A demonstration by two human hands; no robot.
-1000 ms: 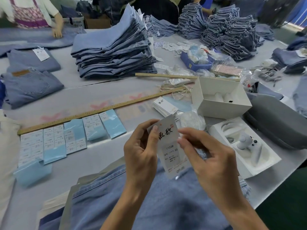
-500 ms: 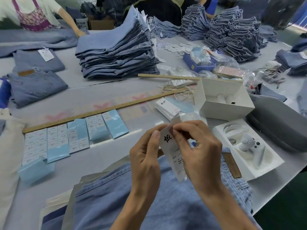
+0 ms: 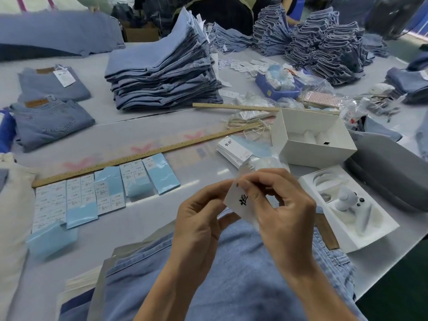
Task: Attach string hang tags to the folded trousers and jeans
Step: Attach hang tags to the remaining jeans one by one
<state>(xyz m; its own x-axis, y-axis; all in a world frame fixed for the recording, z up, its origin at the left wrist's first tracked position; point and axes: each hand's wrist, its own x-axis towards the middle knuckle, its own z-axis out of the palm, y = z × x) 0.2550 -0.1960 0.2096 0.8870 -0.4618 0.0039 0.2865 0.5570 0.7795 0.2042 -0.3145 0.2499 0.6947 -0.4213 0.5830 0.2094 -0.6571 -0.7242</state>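
Both hands pinch a white hang tag (image 3: 240,200) bearing a black brush character: left hand (image 3: 199,218) at its edge, right hand (image 3: 278,209) at its top. Folded jeans (image 3: 231,274) lie beneath; printed size labels (image 3: 88,195) line the surface (image 3: 143,218).

We see a large pale grey worktable (image 3: 143,133) filling the view, evenly lit from above. At the near right, we see dark green floor (image 3: 398,297) beyond the table edge.
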